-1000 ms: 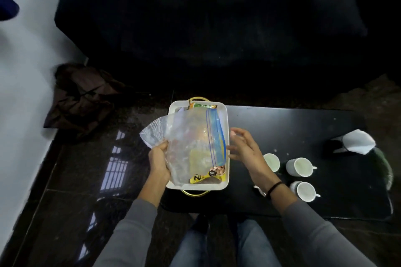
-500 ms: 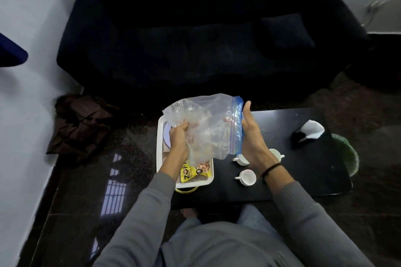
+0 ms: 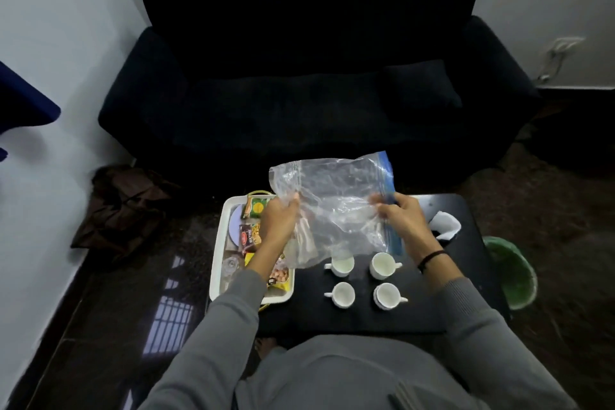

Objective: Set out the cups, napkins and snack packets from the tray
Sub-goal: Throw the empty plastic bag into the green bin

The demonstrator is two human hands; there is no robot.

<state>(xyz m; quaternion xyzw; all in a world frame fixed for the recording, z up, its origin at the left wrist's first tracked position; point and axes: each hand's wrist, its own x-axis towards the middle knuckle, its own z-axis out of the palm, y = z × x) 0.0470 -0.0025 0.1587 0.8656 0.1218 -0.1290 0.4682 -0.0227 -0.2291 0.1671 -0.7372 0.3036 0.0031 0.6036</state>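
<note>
Coloured foil snack packets (image 3: 251, 233) lie in the white tray (image 3: 216, 263), left on the surface (image 3: 366, 319); left grip (image 3: 278, 220) and right grip (image 3: 402, 220) both pinch the clear blue-sealed bag (image 3: 336, 196), best parted gently above the white cups (image 3: 344, 294).

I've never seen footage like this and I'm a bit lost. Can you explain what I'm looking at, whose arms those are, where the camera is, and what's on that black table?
There is no machine here. A person wears a camera on the head, looking forward and down, so the grey sleeves at the bottom are that person's own arms. The left hand and right hand both grip a clear bag with a blue zip edge, held up above the table. On the black table stand four white cups, two by two, and a white napkin lies further right. A white tray sits at the table's left end, with snack packets in it. Behind is a dark sofa, and a green bin stands on the floor to the right.
</note>
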